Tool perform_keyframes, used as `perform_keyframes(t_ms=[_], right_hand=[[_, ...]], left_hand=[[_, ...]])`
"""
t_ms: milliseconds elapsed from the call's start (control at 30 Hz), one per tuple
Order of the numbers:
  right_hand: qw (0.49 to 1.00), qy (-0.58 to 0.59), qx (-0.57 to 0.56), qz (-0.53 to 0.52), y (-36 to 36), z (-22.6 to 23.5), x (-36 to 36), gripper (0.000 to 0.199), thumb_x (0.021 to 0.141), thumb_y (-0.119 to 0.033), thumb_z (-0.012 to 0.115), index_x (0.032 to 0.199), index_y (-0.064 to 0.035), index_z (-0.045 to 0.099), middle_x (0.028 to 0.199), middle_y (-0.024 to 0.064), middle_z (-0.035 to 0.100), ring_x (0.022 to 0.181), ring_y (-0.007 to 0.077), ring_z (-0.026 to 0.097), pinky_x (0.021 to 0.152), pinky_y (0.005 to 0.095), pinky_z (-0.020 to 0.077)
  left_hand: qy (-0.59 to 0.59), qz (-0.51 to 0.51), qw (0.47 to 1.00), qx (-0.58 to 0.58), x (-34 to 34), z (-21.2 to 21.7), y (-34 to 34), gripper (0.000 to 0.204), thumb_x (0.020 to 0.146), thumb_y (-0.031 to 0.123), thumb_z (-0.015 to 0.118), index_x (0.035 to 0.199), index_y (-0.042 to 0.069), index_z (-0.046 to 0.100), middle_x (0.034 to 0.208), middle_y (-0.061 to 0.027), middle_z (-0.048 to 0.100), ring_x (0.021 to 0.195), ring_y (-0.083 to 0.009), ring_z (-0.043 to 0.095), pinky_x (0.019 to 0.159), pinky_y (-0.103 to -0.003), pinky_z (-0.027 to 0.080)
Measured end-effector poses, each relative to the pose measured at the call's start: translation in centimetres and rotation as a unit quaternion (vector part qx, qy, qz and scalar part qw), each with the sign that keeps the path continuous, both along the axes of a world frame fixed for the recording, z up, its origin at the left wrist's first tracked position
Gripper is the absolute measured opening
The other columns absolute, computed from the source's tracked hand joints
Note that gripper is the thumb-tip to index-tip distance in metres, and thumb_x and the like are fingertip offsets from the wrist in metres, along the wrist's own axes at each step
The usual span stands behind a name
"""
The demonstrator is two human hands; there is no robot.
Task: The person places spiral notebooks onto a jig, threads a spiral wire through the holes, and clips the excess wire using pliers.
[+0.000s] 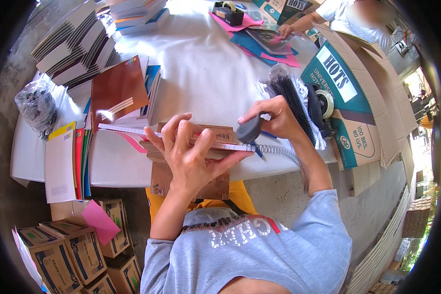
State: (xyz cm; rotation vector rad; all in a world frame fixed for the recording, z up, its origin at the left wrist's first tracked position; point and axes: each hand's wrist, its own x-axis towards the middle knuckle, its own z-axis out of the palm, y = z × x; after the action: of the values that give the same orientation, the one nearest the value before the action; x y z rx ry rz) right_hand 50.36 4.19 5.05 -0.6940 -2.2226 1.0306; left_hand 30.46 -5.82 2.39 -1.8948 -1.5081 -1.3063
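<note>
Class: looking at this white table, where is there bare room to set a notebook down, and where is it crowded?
Bare room lies mid-table, between the brown-covered notebook stack and the bundle of black plastic binding coils. The left edge and far end are crowded.

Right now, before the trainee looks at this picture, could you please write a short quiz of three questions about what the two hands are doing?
1. True or false: the left hand lies flat on a stack of pages on a wooden block.
2. What does the right hand hold? A) a tape roll B) a grey tool C) a pink sheet
3. Fill in: a wire ____ sticks out at the right end of the pages.

Key: 1 true; 2 B; 3 spiral.
</note>
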Motion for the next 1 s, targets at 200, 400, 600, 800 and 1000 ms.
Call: perform_keyframes(t_ms=[200, 400, 600, 800, 1000], right_hand=[[0.996, -0.049, 0.076, -0.003, 0.7, -0.3, -0.2, 0.022, 0.061, 0.007, 0.068, 0.08, -0.0028, 0.071, 0.077, 0.0117, 0.067, 0.072, 0.0209, 0.065, 0.067, 0.0307, 0.0511], [0.976, 0.166, -0.142, 0.009, 0.8, -1.3, -1.0, 0.026, 0.064, 0.019, 0.057, 0.08, 0.0011, 0.069, 0.086, 0.0111, 0.069, 0.079, 0.0154, 0.065, 0.069, 0.0265, 0.051], [0.93, 0.273, 0.02, 0.244, -0.7, -1.1, -0.7, 0.019, 0.068, 0.006, 0.066, 0.083, -0.0039, 0.07, 0.079, 0.0101, 0.068, 0.077, 0.0216, 0.065, 0.071, 0.0288, 0.0515], [0.93, 0.288, -0.078, 0.214, -0.1, 0.5, -1.3, 0.016, 0.071, 0.007, 0.064, 0.082, -0.0025, 0.07, 0.078, 0.0092, 0.068, 0.071, 0.0186, 0.065, 0.066, 0.0278, 0.0512], [0.998, 0.039, -0.011, -0.047, 0.4, 0.7, -2.4, 0.018, 0.068, 0.007, 0.063, 0.082, -0.0027, 0.071, 0.075, 0.0087, 0.068, 0.069, 0.0184, 0.066, 0.064, 0.0274, 0.0502]], left_hand=[[-0.015, -0.017, 0.999, -0.022, -0.1, 0.0, 0.4, 0.054, 0.054, 0.064, 0.073, 0.065, 0.015, 0.055, 0.085, -0.0046, 0.049, 0.105, -0.0267, 0.05, 0.108, -0.055, 0.0], [-0.033, -0.051, 0.997, -0.047, -0.6, -0.3, -0.2, 0.051, 0.055, 0.062, 0.072, 0.064, 0.014, 0.057, 0.081, -0.0049, 0.051, 0.102, -0.0264, 0.052, 0.108, -0.053, 0.002], [-0.031, -0.053, 0.996, -0.072, -0.7, 0.1, 0.1, 0.049, 0.056, 0.06, 0.072, 0.065, 0.013, 0.058, 0.08, -0.0048, 0.053, 0.099, -0.0258, 0.053, 0.108, -0.053, 0.005], [-0.016, -0.04, 0.997, -0.066, -0.5, 0.6, 0.3, 0.052, 0.057, 0.062, 0.071, 0.066, 0.013, 0.058, 0.078, -0.0046, 0.052, 0.097, -0.0253, 0.053, 0.108, -0.052, 0.003], [-0.029, -0.059, 0.996, -0.058, -0.6, 0.6, 0.4, 0.055, 0.054, 0.064, 0.071, 0.07, 0.013, 0.06, 0.08, -0.005, 0.054, 0.098, -0.0242, 0.053, 0.108, -0.052, 0.004]])
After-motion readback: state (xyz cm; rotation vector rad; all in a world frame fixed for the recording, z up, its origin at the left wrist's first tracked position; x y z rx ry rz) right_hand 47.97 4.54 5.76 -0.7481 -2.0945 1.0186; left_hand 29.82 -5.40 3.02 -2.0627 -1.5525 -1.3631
